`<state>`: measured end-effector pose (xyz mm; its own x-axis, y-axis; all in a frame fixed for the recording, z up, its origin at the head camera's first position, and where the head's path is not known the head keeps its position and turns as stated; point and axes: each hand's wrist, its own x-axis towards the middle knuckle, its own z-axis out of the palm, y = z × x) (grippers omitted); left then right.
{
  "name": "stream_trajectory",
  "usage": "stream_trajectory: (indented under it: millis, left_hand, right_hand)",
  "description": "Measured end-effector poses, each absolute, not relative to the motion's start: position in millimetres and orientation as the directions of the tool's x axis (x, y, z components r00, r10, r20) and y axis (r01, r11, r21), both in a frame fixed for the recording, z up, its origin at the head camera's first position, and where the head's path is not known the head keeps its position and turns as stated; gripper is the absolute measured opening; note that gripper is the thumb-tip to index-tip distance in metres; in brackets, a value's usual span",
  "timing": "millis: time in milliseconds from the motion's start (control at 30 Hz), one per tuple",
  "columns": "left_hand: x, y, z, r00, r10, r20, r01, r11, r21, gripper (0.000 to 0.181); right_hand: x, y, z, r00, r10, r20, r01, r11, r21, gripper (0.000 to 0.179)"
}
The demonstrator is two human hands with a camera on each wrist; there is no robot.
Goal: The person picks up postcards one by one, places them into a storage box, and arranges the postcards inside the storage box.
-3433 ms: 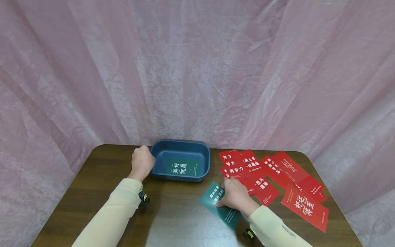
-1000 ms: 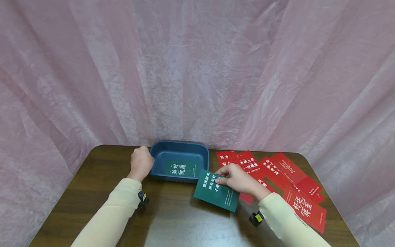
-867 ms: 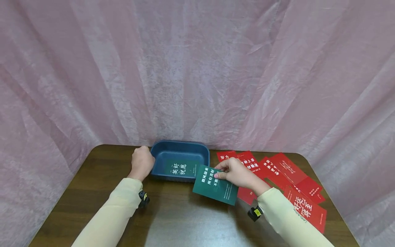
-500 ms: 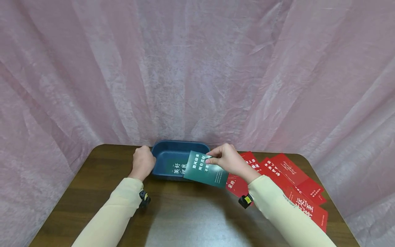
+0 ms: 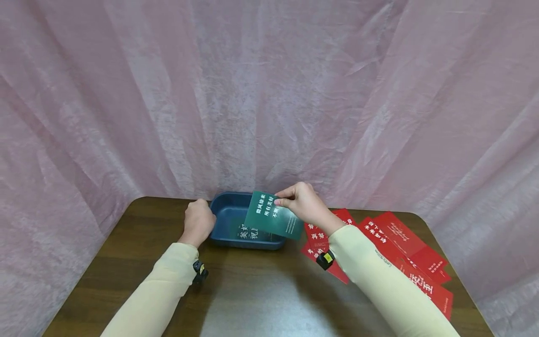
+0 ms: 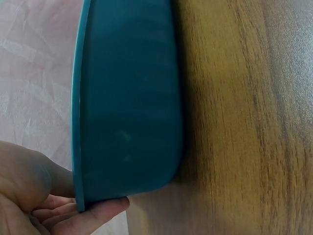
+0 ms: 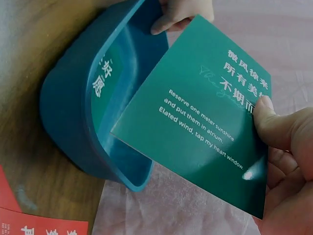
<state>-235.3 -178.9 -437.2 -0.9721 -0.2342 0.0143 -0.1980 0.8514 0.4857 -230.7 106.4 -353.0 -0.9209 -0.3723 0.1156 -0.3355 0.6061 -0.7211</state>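
My right hand point(image 5: 305, 203) pinches a green card point(image 5: 269, 217) printed with white writing, thumb on its face. In the head view the card overlaps the right half of a blue plastic basin point(image 5: 225, 242). Seen from the right wrist, the card point(image 7: 200, 127) is tilted close over the basin's rim point(image 7: 93, 112). Another green card point(image 7: 105, 83) lies on the basin floor, partly hidden by the held one. My left hand point(image 5: 199, 222) grips the basin's left end; in the left wrist view its fingers point(image 6: 93, 215) curl under the rim against the outer wall.
Several red cards point(image 5: 397, 234) with white writing lie overlapping on the right of the wooden table point(image 5: 252, 290), some hidden under my right forearm. A pink curtain point(image 5: 269, 93) hangs right behind the table's back edge, close to the basin.
My right hand has lifted the green card off the table and carried it left and away from me, over the basin. My left hand has stayed on the basin's left end.
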Motion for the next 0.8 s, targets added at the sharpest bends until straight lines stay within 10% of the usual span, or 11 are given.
stream_trajectory:
  millis: [800]
  left_hand:
    - [-229.1, -175.2, -439.0, -0.972, -0.228, 0.061, -0.168, 0.850, 0.500, 0.014]
  right_hand:
    - [-266.8, 55.9, -377.8, -0.923, -0.367, 0.119, -0.349, 0.665, -0.660, 0.017]
